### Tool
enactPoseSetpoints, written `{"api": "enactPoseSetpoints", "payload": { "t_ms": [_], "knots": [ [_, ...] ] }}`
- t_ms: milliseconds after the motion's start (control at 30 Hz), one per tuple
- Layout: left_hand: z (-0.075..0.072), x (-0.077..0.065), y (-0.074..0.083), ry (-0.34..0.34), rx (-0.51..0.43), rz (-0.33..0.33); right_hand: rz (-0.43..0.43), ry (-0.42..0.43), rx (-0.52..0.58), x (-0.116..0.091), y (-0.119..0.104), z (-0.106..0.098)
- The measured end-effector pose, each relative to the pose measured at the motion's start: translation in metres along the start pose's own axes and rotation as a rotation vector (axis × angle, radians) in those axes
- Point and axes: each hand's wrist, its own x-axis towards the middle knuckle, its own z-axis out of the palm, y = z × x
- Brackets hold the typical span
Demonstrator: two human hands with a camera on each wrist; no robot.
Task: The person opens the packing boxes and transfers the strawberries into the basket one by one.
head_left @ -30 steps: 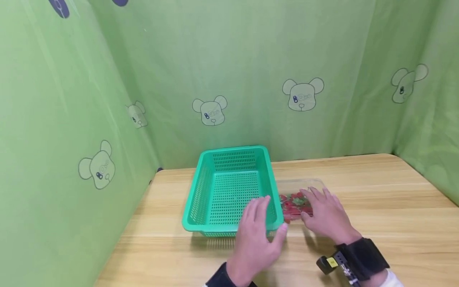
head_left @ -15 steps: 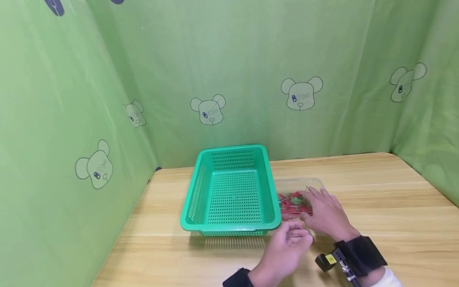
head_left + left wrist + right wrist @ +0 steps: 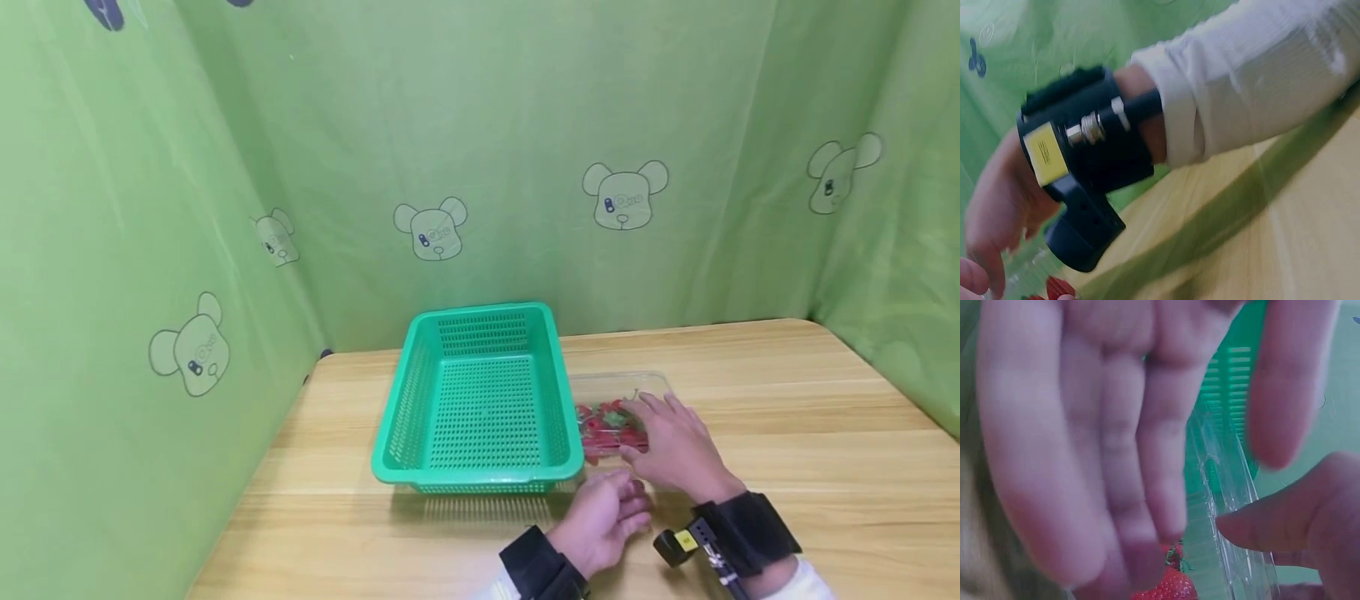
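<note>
A clear plastic box of strawberries [image 3: 606,421] lies against the right side of a green plastic basket [image 3: 480,417] on the wooden table. My right hand [image 3: 678,446] rests over the box's right part, fingers long and slightly bent. In the right wrist view those fingers come close over a red strawberry [image 3: 1171,586], and the clear plastic edge [image 3: 1225,506] runs beside them. My left hand [image 3: 603,521] is at the box's near edge, its fingers loosely bent and the thumb apart from them. In the right wrist view the left thumb [image 3: 1272,519] overlaps the clear plastic edge.
The wooden table [image 3: 810,433] stretches to the right of the box and to the left of the basket. A green curtain [image 3: 510,150] printed with bear heads surrounds the table at the back and sides. Both wrists wear black bands with cameras.
My left hand has moved right, from in front of the basket to the near edge of the strawberry box, and its fingers have bent. My right hand stays over the box.
</note>
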Motion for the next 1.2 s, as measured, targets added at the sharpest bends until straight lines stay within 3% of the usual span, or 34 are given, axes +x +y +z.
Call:
{"api": "enactPoseSetpoints", "payload": {
  "t_ms": [400,700,1000,1200],
  "knots": [
    [0.003,0.029,-0.004,0.097,-0.048,0.041,0.014,0.016,0.021,0.000,-0.003,0.003],
    [0.008,0.031,-0.006,0.134,-0.010,0.084,0.023,0.043,0.022,0.000,0.000,0.003],
    [0.014,0.035,-0.005,0.163,-0.005,0.055,0.031,0.095,0.000,0.001,0.002,0.004],
    [0.018,0.038,-0.005,0.177,-0.003,0.074,0.051,0.160,-0.019,0.001,0.000,0.009]
  ]
}}
